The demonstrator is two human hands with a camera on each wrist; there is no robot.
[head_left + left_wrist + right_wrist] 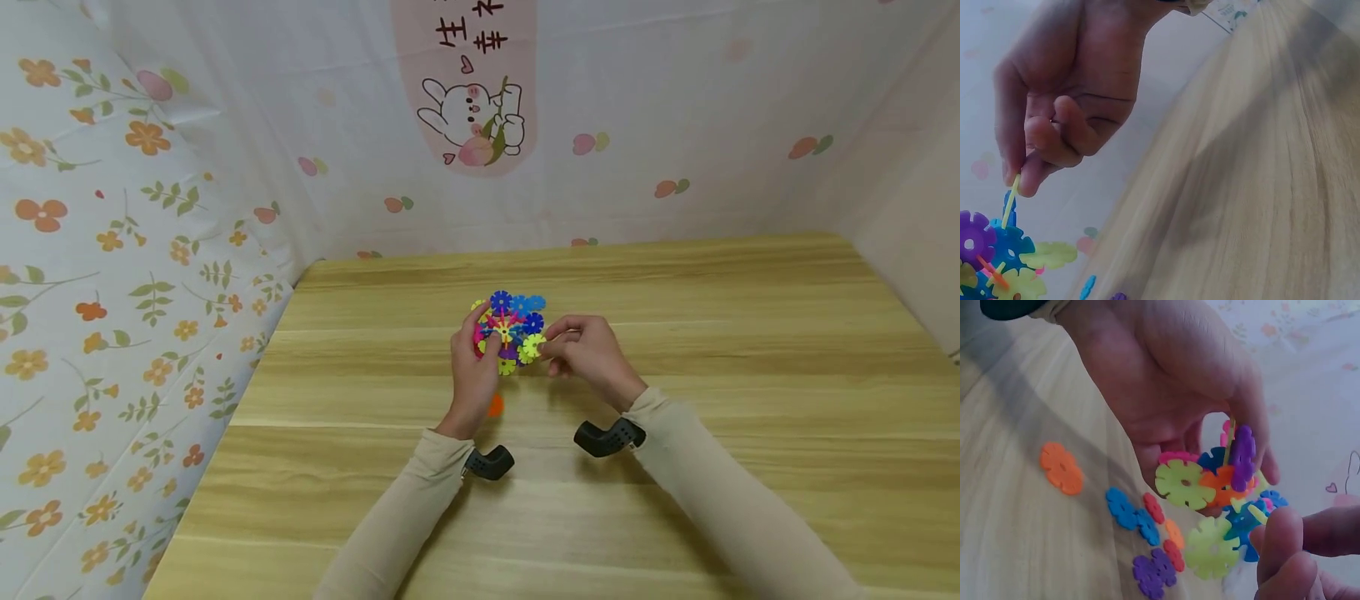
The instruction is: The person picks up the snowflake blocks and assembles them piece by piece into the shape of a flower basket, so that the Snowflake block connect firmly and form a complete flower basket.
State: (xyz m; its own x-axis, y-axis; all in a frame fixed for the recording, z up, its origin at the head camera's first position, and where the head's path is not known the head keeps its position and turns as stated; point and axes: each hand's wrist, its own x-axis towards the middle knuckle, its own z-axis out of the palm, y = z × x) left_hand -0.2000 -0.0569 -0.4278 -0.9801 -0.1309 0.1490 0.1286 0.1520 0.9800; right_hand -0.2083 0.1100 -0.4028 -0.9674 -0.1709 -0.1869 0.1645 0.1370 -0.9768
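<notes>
A ball-like cluster of flower-shaped plastic discs [501,302] in blue, yellow, purple, pink and orange is held above the wooden table. My left hand [472,383] grips it from the left, thumb on the near side. At the cluster's right side, my right hand [592,354] pinches a yellow-green disc [533,346] by its edge between thumb and fingers. Seen edge-on in the left wrist view, that yellow disc [1012,200] touches or nearly touches the blue discs; whether it is slotted in I cannot tell. In the right wrist view, left-hand fingers are partly hidden behind the cluster.
A loose orange disc [1061,469] lies on the table [712,375] below the left hand. Several loose blue discs [1121,508], purple discs [1147,577] and red discs [1173,555] lie beneath the cluster. A patterned cloth [637,108] hangs behind the table.
</notes>
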